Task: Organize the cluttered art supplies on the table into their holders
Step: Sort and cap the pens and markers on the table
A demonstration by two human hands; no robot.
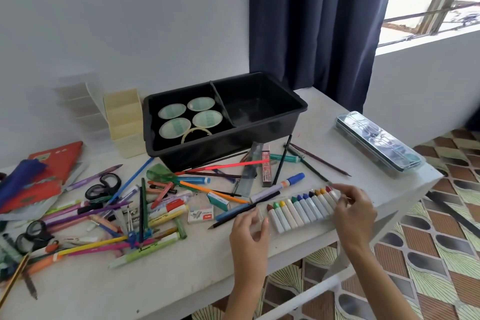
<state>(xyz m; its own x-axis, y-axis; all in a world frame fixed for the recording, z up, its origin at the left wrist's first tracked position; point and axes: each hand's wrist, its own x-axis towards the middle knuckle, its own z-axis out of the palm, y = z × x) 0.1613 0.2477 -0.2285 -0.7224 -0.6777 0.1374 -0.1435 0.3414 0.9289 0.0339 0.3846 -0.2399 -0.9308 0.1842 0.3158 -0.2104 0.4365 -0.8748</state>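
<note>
Crayon row (304, 206) pinched at ends between left hand (249, 226), right hand (355, 210)

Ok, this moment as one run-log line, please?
object: crayon set | left grip: holds its left end | right grip: holds its right end | bin: tape rolls only

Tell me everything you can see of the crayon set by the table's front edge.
The crayon set is a row of white-wrapped sticks with coloured tips, brown through green, blue and red, side by side in what looks like a clear plastic case. It lies flat on the table near the front right edge, tips pointing away. The left hand pinches its left end, the right hand its right end.
</note>
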